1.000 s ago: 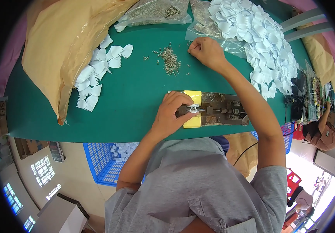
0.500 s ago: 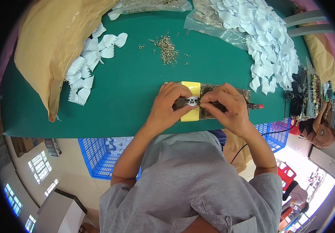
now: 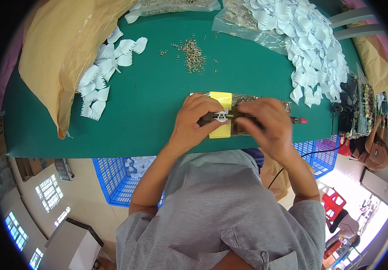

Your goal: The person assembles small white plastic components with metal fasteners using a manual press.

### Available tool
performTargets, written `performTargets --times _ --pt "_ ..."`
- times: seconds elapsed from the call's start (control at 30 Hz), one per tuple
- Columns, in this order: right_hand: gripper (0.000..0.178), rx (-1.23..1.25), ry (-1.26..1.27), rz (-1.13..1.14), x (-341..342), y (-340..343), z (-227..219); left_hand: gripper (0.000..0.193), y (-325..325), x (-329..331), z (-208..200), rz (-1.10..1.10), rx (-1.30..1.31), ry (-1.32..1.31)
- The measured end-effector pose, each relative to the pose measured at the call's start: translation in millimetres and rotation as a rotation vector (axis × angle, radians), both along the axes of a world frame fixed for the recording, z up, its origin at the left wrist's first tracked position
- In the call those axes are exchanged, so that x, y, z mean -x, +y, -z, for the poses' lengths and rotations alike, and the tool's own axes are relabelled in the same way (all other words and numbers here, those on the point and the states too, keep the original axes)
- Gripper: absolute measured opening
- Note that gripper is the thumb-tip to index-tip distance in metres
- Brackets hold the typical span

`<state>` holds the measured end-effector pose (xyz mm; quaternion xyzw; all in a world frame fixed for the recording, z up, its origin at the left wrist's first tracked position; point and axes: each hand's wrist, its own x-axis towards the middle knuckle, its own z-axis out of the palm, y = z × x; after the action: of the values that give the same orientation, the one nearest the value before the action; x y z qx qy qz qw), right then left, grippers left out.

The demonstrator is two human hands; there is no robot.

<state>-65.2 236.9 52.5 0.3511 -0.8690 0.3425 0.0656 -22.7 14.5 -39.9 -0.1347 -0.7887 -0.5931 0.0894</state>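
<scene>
My left hand (image 3: 195, 118) is closed on a small white plastic piece (image 3: 221, 117), its thumb and forefinger on either side of it. The piece sits above a yellow strip (image 3: 221, 132) wrapped round a flat, shiny brown-covered base (image 3: 254, 131). A thin metallic rod reaches the piece from the right. Over the base's right part, my right hand (image 3: 269, 126) is smeared by motion, with a gap between thumb and forefinger. Below it runs a dark tool whose red tip (image 3: 303, 120) sticks out on the right.
Small metal clips (image 3: 193, 56) lie piled beyond the base. White toothed plastic pieces form a large heap (image 3: 313, 54) at far right and a smaller group (image 3: 97, 78) beside a tan sack (image 3: 63, 58). Blue baskets (image 3: 108, 184) stand below the green table's edge (image 3: 77, 150).
My right hand has drawn back to the right from the white piece, and its thumb and forefinger have parted. My left hand stays on the piece.
</scene>
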Motion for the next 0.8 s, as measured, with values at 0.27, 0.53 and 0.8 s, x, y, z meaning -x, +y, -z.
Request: performTargets --times 0.27,0.53,0.8 --pt "0.023 -0.051 0.016 0.848 -6 157 34 0.026 2 1 -3 -0.007 -0.020 -0.008" --pt "0.030 -0.111 -0.065 0.689 -17 192 63 0.025 5 -1 -4 -0.057 -0.030 0.010" --pt "0.046 1.183 -0.697 0.242 19 157 26 0.024 9 1 -4 -0.039 -0.057 -0.023"
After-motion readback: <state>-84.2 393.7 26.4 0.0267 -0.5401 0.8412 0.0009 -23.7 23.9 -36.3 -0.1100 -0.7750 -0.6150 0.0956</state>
